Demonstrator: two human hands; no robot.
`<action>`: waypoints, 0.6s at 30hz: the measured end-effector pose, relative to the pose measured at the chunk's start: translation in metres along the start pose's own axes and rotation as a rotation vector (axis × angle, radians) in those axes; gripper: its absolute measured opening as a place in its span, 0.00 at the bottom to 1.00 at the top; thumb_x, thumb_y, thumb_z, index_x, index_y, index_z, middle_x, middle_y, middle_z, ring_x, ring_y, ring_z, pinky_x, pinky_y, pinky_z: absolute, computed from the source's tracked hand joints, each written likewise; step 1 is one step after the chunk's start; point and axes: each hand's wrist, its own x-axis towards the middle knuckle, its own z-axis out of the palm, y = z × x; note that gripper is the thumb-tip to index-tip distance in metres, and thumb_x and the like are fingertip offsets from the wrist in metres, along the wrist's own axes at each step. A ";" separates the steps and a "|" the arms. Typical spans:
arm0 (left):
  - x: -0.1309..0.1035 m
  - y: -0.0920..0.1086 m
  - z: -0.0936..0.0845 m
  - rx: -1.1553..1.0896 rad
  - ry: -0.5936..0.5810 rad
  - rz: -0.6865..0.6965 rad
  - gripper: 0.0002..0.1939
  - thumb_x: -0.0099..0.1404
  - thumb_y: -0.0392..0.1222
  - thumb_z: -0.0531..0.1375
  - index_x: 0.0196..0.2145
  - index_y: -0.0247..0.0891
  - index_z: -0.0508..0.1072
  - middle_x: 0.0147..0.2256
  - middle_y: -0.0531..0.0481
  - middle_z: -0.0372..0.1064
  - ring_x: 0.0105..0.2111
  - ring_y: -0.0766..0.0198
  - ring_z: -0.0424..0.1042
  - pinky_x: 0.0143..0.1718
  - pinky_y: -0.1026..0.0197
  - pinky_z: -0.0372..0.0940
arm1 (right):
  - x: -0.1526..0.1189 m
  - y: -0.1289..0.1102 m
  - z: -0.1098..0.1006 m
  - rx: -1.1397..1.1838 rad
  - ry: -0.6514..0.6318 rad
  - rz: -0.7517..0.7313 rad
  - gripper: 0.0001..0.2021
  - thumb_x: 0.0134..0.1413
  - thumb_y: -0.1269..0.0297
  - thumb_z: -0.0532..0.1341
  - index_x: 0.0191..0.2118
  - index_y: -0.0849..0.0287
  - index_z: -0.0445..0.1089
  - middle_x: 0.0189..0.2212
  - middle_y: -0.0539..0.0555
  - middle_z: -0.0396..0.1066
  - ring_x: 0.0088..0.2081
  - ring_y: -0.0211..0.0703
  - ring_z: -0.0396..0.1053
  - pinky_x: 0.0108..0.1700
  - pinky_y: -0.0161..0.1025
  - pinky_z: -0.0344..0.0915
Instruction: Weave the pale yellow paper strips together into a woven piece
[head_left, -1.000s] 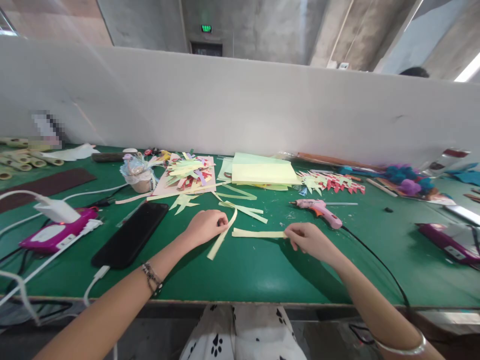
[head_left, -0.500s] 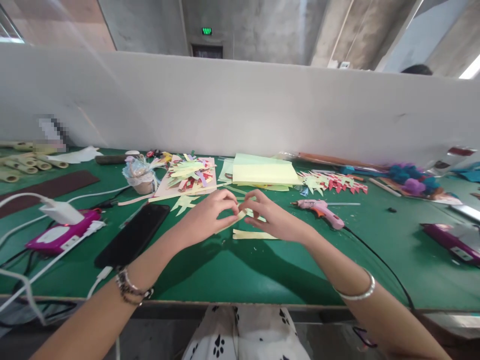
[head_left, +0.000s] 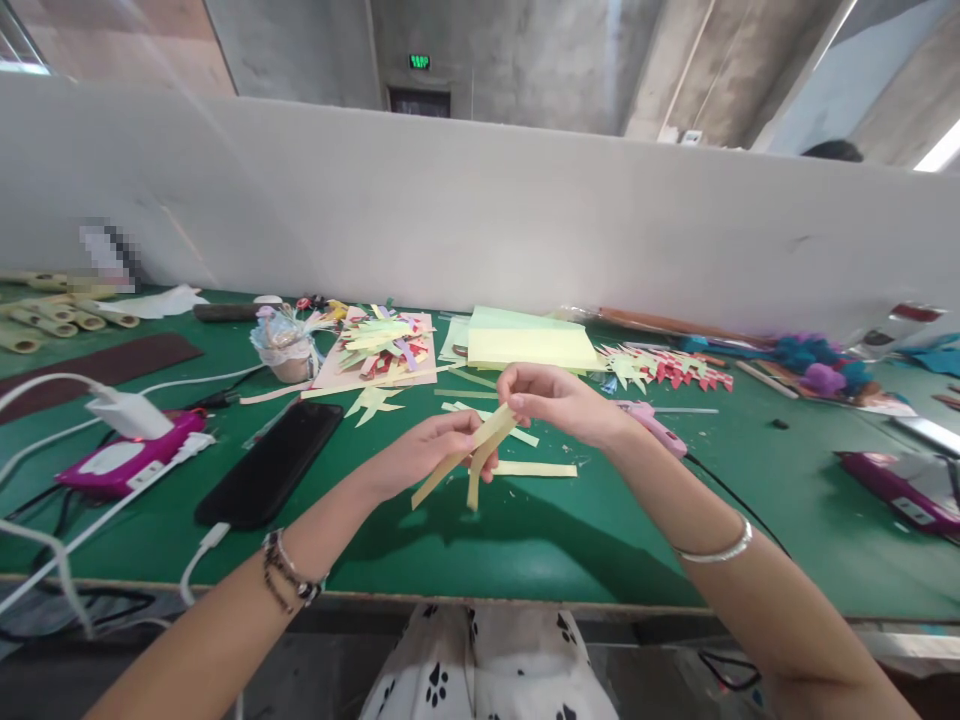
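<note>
A folded yellow paper strip (head_left: pixel 491 432) is held up over the table between both hands, its two tails hanging down toward me. My left hand (head_left: pixel 431 450) pinches it around the middle, thumb on top and fingers beneath. At the strip's upper, folded end, my right hand (head_left: pixel 551 400) grips it between thumb and fingertips. Below them another yellow paper strip (head_left: pixel 536 469) lies flat on the green table (head_left: pixel 465 560). Behind the hands are pale green paper strips (head_left: pixel 525 436) and a cut paper star shape (head_left: pixel 373 403).
A pink glue gun (head_left: pixel 660 428) lies right, partly behind my right hand. Left are a black phone (head_left: pixel 271 465) on a cable and a purple power strip (head_left: pixel 135 455). Yellow paper sheets (head_left: pixel 529 345), a pile of scraps (head_left: pixel 384 340) and red-and-green folded pieces (head_left: pixel 675 366) lie behind.
The strip has been raised and turned, so its folded end and two tails now show. My right hand moved up and away; my left hand shifted slightly lower along the strip.
</note>
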 end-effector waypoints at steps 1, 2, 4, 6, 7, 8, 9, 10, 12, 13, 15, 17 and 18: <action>-0.001 -0.001 0.003 -0.051 -0.010 -0.008 0.07 0.61 0.43 0.52 0.28 0.38 0.60 0.29 0.51 0.68 0.29 0.64 0.70 0.37 0.58 0.64 | 0.000 0.001 -0.002 -0.010 0.031 -0.006 0.08 0.53 0.61 0.58 0.30 0.60 0.63 0.23 0.45 0.59 0.24 0.29 0.56 0.28 0.30 0.55; -0.002 -0.003 0.006 -0.085 -0.013 -0.019 0.08 0.61 0.43 0.53 0.27 0.38 0.60 0.26 0.53 0.66 0.25 0.67 0.68 0.33 0.60 0.64 | -0.001 0.002 -0.003 -0.018 0.057 -0.004 0.08 0.53 0.61 0.58 0.29 0.60 0.63 0.23 0.45 0.58 0.24 0.28 0.54 0.27 0.30 0.54; -0.003 -0.005 0.011 -0.119 -0.002 -0.030 0.10 0.61 0.44 0.55 0.26 0.38 0.58 0.22 0.57 0.63 0.20 0.72 0.63 0.27 0.65 0.60 | -0.003 0.003 -0.006 -0.033 0.088 0.017 0.08 0.52 0.61 0.59 0.29 0.60 0.62 0.22 0.44 0.58 0.23 0.28 0.53 0.26 0.30 0.53; -0.004 -0.009 0.012 -0.114 0.019 -0.038 0.11 0.61 0.46 0.56 0.28 0.38 0.58 0.19 0.59 0.59 0.18 0.74 0.59 0.24 0.67 0.57 | -0.007 0.002 -0.007 -0.074 0.099 0.050 0.08 0.51 0.62 0.60 0.29 0.60 0.62 0.22 0.44 0.57 0.23 0.28 0.53 0.26 0.30 0.53; -0.004 -0.010 0.012 -0.101 0.035 -0.043 0.11 0.61 0.46 0.57 0.30 0.38 0.59 0.19 0.60 0.58 0.18 0.74 0.58 0.23 0.68 0.56 | -0.009 0.001 -0.007 -0.100 0.102 0.068 0.07 0.50 0.63 0.60 0.30 0.60 0.62 0.22 0.44 0.57 0.23 0.28 0.54 0.25 0.30 0.53; -0.004 -0.012 0.011 -0.084 0.053 -0.051 0.11 0.61 0.47 0.57 0.33 0.38 0.61 0.19 0.61 0.56 0.18 0.74 0.57 0.23 0.68 0.55 | -0.011 0.001 -0.007 -0.125 0.103 0.083 0.07 0.50 0.63 0.60 0.30 0.60 0.62 0.22 0.44 0.57 0.23 0.29 0.54 0.25 0.30 0.53; -0.004 -0.013 0.010 -0.062 0.072 -0.062 0.12 0.60 0.47 0.58 0.37 0.38 0.62 0.19 0.61 0.55 0.19 0.74 0.57 0.23 0.68 0.54 | -0.014 0.001 -0.008 -0.147 0.097 0.093 0.07 0.50 0.64 0.60 0.31 0.60 0.61 0.22 0.44 0.58 0.23 0.29 0.55 0.26 0.30 0.54; -0.005 -0.014 0.008 -0.034 0.086 -0.077 0.15 0.60 0.48 0.58 0.41 0.38 0.62 0.20 0.61 0.54 0.20 0.73 0.56 0.23 0.68 0.54 | -0.017 0.001 -0.008 -0.164 0.088 0.101 0.07 0.50 0.64 0.60 0.32 0.60 0.61 0.22 0.44 0.58 0.23 0.29 0.56 0.26 0.30 0.55; -0.006 -0.013 0.005 0.051 0.081 -0.122 0.19 0.60 0.51 0.57 0.45 0.38 0.64 0.21 0.60 0.53 0.20 0.73 0.56 0.22 0.69 0.52 | -0.023 0.001 -0.009 -0.190 0.063 0.111 0.06 0.51 0.64 0.59 0.34 0.59 0.61 0.24 0.45 0.60 0.25 0.30 0.58 0.28 0.31 0.57; -0.008 -0.012 0.004 0.102 0.063 -0.152 0.19 0.60 0.53 0.56 0.43 0.37 0.66 0.21 0.59 0.53 0.20 0.73 0.55 0.21 0.69 0.51 | -0.025 0.002 -0.010 -0.203 0.054 0.116 0.05 0.52 0.64 0.58 0.34 0.59 0.61 0.25 0.46 0.61 0.26 0.31 0.60 0.29 0.31 0.59; -0.011 -0.009 0.002 0.197 0.018 -0.205 0.19 0.60 0.56 0.55 0.36 0.35 0.69 0.21 0.57 0.54 0.20 0.73 0.53 0.19 0.69 0.49 | -0.030 0.003 -0.011 -0.234 0.044 0.122 0.05 0.53 0.64 0.57 0.34 0.59 0.62 0.28 0.48 0.63 0.29 0.32 0.63 0.33 0.33 0.62; -0.014 -0.006 0.002 0.275 -0.006 -0.226 0.21 0.59 0.58 0.53 0.31 0.35 0.69 0.21 0.57 0.55 0.20 0.73 0.52 0.19 0.68 0.48 | -0.034 0.003 -0.013 -0.295 0.035 0.124 0.04 0.54 0.64 0.55 0.34 0.59 0.63 0.29 0.50 0.65 0.32 0.34 0.65 0.36 0.35 0.64; -0.015 -0.005 0.002 0.305 -0.004 -0.222 0.21 0.59 0.58 0.53 0.30 0.35 0.69 0.21 0.57 0.54 0.19 0.72 0.52 0.19 0.68 0.48 | -0.036 0.002 -0.013 -0.341 0.029 0.123 0.05 0.55 0.64 0.54 0.34 0.59 0.63 0.30 0.51 0.65 0.33 0.36 0.66 0.37 0.36 0.64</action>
